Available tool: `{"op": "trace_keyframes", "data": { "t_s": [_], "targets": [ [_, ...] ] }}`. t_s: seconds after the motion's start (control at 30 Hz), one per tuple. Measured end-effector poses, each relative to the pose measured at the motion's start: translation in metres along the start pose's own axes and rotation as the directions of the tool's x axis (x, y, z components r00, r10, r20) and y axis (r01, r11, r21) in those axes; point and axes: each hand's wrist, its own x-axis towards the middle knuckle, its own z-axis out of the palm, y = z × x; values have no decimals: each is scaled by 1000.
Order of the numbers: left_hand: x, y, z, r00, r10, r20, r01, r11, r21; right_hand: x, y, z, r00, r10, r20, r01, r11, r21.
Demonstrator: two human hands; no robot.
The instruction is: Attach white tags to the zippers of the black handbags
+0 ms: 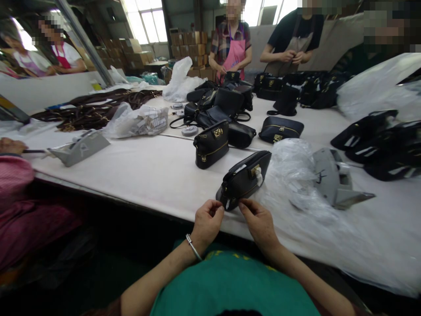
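A small black handbag (243, 177) with a gold zip and gold clasp stands at the table edge in front of me, its near end facing me. White wrapping covers part of its clasp. My left hand (208, 223) is closed, thumb and forefinger pinched at the bag's near left corner. On the other side, my right hand (259, 223) has thumb and fingers drawn together at the lower right edge. What exactly lies between the fingertips is too small to see. Just beyond stands another black handbag (212, 144), upright, and a third bag (281, 129) lies farther right.
Clear plastic bags (292, 180) and a grey tape dispenser (335, 177) are to the right; another dispenser (80, 147) stands left. Brown straps (98, 107) lie far left. Black bags (226, 103) are heaped mid-table. Co-workers stand across; a person's hand (12, 145) is at left.
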Motion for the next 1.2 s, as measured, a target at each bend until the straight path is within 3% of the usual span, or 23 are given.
{"op": "trace_keyframes", "data": {
  "t_s": [0.23,0.43,0.6,0.73,0.8,0.97,1.07,1.13,1.2],
  "targets": [
    [1,-5,6,991,130,10,-129,972,196,1,-7,10,998,-69,-14,67,992,-108],
    [11,-17,11,950,312,-23,-272,860,432,2,-6,12,986,-158,-54,146,974,-174],
    [6,-15,3,909,414,-45,-349,816,461,0,-1,12,975,-207,-81,184,957,-225],
    [-6,-6,-2,817,563,121,-559,725,402,-1,4,15,972,-224,-65,203,949,-241],
    [-8,-4,-1,794,575,198,-602,697,389,0,4,18,974,-221,-52,202,950,-236],
    [-3,-12,5,869,467,166,-490,763,422,8,3,24,976,-215,-43,199,952,-234],
    [-5,-15,4,917,381,123,-399,845,356,9,5,24,959,-284,2,275,925,-260],
    [-10,-13,1,945,300,129,-323,918,229,6,8,24,929,-370,28,360,881,-307],
    [-16,-9,-3,958,265,113,-279,952,126,5,13,25,857,-515,9,474,784,-401]
  ]
}}
